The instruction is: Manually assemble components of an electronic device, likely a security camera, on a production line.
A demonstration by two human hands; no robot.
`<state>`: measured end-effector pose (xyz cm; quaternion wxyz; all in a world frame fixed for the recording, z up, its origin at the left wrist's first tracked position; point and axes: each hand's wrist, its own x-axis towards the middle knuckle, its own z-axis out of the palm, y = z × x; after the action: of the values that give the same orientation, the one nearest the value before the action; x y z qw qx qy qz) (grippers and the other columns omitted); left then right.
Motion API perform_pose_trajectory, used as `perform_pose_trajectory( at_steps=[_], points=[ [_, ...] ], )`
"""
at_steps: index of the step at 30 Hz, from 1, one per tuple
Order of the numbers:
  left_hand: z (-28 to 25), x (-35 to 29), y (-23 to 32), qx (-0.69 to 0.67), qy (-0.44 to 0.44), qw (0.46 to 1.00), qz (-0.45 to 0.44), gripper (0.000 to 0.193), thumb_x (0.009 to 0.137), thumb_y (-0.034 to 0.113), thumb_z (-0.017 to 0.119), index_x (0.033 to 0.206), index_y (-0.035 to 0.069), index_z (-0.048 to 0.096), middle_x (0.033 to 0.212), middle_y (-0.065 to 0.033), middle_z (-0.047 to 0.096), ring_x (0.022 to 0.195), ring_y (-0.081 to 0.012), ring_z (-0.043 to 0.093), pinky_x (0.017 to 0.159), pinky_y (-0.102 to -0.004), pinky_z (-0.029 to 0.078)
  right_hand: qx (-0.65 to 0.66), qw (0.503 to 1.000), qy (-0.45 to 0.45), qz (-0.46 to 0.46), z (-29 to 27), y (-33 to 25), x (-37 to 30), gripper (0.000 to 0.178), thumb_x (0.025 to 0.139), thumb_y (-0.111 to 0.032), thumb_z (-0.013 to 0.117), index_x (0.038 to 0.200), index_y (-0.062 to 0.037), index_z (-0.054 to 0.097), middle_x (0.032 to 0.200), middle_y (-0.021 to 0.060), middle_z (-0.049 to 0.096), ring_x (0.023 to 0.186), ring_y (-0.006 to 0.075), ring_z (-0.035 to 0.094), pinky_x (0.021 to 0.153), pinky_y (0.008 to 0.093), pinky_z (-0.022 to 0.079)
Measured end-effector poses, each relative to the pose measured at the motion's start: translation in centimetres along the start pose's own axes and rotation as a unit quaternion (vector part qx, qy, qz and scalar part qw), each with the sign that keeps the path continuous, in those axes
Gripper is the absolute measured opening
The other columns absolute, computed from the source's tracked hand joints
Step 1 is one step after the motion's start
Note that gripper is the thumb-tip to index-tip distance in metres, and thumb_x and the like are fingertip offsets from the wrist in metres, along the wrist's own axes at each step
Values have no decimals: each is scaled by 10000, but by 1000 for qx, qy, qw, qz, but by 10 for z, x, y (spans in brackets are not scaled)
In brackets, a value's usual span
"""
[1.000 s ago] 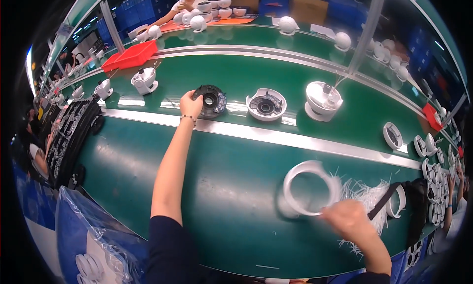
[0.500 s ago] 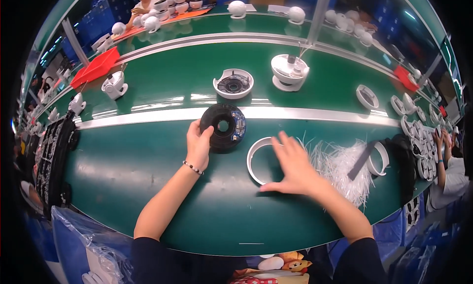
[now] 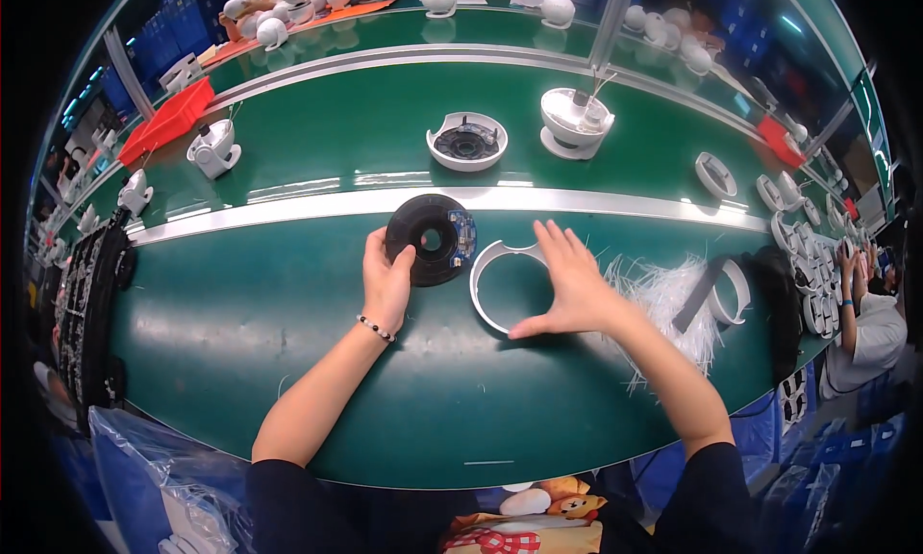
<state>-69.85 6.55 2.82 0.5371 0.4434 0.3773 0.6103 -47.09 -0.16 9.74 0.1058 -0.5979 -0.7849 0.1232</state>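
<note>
My left hand [image 3: 386, 283] pinches a round black disc-shaped part [image 3: 408, 218] by its left edge, the thumb on its face. The disc has a hole in its middle and a blue circuit board [image 3: 462, 239] along its right side. My right hand [image 3: 574, 287] spans a white plastic ring [image 3: 481, 295], thumb at its lower rim and fingers at its upper right. The ring has a notch in its top edge, and the hand hides its right side. Beyond the disc, a white round shell [image 3: 502, 150] with a dark inside lies on the green surface.
White shredded strands [image 3: 663, 299] lie right of my right hand, beside a second white ring [image 3: 735, 293] and a grey strip [image 3: 690, 304]. A white device on a base [image 3: 575, 126] stands farther back. Black trays [image 3: 87, 314] line the left edge; white parts [image 3: 815, 285] are stacked at right.
My right hand has closed in around the white ring, which sits a little nearer the disc. My left hand still holds the disc. The whole view has shifted slightly.
</note>
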Motion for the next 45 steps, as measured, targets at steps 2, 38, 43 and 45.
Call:
perform_pose_trajectory(
  at_steps=[2, 38, 43, 45],
  points=[
    [-5, -1, 2, 17, 0, 1000, 8, 288, 801, -50, 441, 1079, -20, 371, 1033, -105, 518, 945, -144, 510, 833, -259, 408, 8, 1000, 4, 28, 9, -19, 5, 1234, 439, -579, 741, 1316, 21, 114, 1325, 299, 169, 1229, 460, 155, 1011, 465, 170],
    [-48, 3, 63, -328, -225, 891, -219, 777, 777, 651, 312, 1265, 47, 333, 1261, -146, 386, 1159, -279, 380, 979, -429, 302, 177, 932, 262, -179, 43, -121, 67, 1184, 434, -348, 806, 1295, 76, 113, 1266, 264, 267, 1170, 386, 274, 986, 435, 222],
    [-47, 0, 70, -343, -239, 870, -261, 718, 806, 615, 293, 1241, 48, 363, 1217, -139, 424, 1120, -271, 417, 954, -439, 334, 245, 929, 252, -117, 29, -120, 64, 1155, 464, -371, 798, 1300, 53, 124, 1216, 245, 318, 1153, 340, 308, 966, 403, 271],
    [-47, 0, 71, -342, -229, 875, -254, 697, 816, 599, 287, 1236, 49, 369, 1212, -140, 428, 1117, -270, 420, 950, -436, 340, 264, 929, 236, -111, 32, -124, 62, 1149, 470, -374, 795, 1300, 52, 124, 1217, 248, 314, 1150, 342, 308, 963, 406, 274]
  ],
)
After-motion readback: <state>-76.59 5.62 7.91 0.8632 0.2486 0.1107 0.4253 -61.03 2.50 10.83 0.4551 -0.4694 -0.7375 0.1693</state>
